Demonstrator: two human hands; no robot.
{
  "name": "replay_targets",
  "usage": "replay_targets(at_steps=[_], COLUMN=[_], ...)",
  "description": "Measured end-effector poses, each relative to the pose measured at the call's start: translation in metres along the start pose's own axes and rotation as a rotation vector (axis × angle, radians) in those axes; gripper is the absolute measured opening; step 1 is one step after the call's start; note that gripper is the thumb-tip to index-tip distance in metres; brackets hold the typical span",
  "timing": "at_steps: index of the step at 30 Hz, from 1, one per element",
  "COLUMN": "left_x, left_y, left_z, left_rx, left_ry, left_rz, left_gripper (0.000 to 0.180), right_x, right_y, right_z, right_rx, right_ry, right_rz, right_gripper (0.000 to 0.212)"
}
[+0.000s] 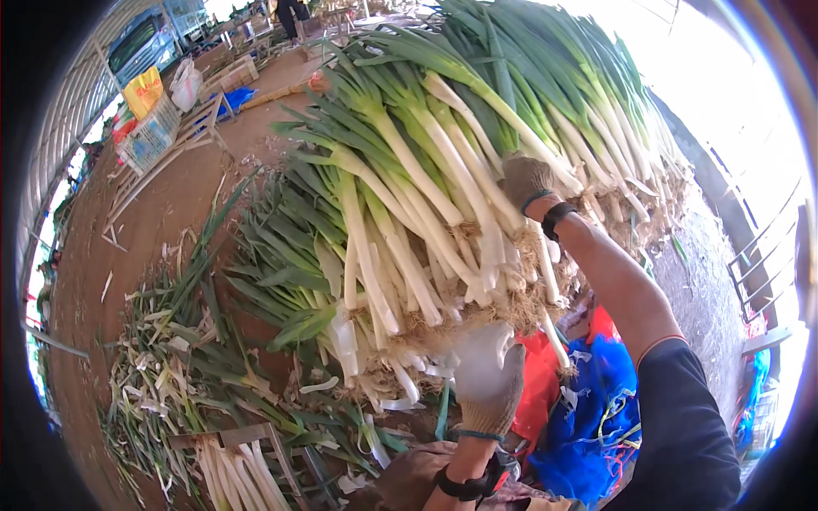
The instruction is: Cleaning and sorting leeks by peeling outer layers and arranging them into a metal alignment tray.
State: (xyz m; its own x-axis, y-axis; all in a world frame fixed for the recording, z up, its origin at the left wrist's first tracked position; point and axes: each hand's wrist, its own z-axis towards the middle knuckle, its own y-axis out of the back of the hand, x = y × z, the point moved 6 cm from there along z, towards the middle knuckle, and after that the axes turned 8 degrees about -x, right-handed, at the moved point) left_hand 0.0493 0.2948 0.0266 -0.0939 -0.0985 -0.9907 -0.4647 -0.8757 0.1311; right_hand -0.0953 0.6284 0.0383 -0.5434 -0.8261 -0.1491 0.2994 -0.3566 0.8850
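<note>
A large heap of leeks (443, 162) fills the middle, green tops pointing away and white stalks with brown roots toward me. My right hand (528, 181), in a knitted work glove, reaches over the heap and closes on a leek; its fingertips are partly hidden among the stalks. Below the root ends is my left hand (490, 383), also gloved, with thumb raised apart from the fingers. A pale smear blurs part of that hand, and I see nothing in it. Both wrists carry dark bands.
Trimmed leaves (162, 366) litter the brown floor at left. A small metal frame (273, 447) stands by trimmed white stalks (243, 477). Blue netting (596, 409) and red plastic (535, 375) lie beside my right arm. A crate (149, 140) rests on a rack farther back.
</note>
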Motion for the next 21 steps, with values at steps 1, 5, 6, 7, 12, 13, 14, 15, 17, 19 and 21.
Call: replay_targets(at_steps=[1, 5, 6, 7, 12, 13, 14, 15, 17, 19, 21], left_x=[-0.002, 0.002, 0.002, 0.002, -0.005, -0.008, -0.003, 0.001, -0.004, -0.010, 0.009], left_y=[-0.002, 0.021, 0.018, 0.015, 0.019, 0.015, 0.021, 0.027, 0.033, 0.040, 0.045], left_z=[0.005, 0.017, 0.019, 0.020, 0.021, 0.024, 0.025, 0.027, 0.030, 0.036, 0.037], left_rx=[0.005, -0.084, -0.097, -0.109, -0.132, -0.098, -0.135, -0.174, -0.225, -0.261, -0.223], left_ry=[-0.008, -0.070, -0.093, -0.116, -0.231, -0.211, -0.131, -0.052, 0.051, 0.119, 0.295], left_rz=[-0.004, 0.139, 0.145, 0.150, 0.184, 0.144, 0.075, 0.004, -0.155, -0.337, -0.286], left_gripper=[0.040, 0.036, 0.035, 0.034, 0.036, 0.037, 0.039, 0.041, 0.045, 0.049, 0.046], right_x=[-0.013, 0.027, 0.023, 0.017, 0.005, -0.007, 0.013, 0.028, 0.047, 0.062, 0.096], right_y=[-0.008, 0.012, 0.011, 0.013, 0.054, 0.052, 0.072, 0.099, 0.137, 0.144, 0.155], right_z=[0.006, 0.002, 0.008, 0.010, 0.025, 0.025, 0.017, 0.000, -0.039, -0.099, -0.166], right_rx=[0.005, -0.083, -0.015, 0.054, 0.450, 0.481, 0.490, 0.500, 0.516, 0.651, 0.698], right_ry=[-0.011, 0.106, 0.042, 0.012, -0.210, -0.269, -0.293, -0.320, -0.040, -0.228, 0.029], right_rz=[-0.047, -0.026, -0.074, -0.041, 0.449, 0.726, 0.882, 1.038, 1.083, 1.105, 1.114], right_gripper=[0.025, 0.026, 0.029, 0.030, 0.034, 0.035, 0.034, 0.033, 0.034, 0.040, 0.046])
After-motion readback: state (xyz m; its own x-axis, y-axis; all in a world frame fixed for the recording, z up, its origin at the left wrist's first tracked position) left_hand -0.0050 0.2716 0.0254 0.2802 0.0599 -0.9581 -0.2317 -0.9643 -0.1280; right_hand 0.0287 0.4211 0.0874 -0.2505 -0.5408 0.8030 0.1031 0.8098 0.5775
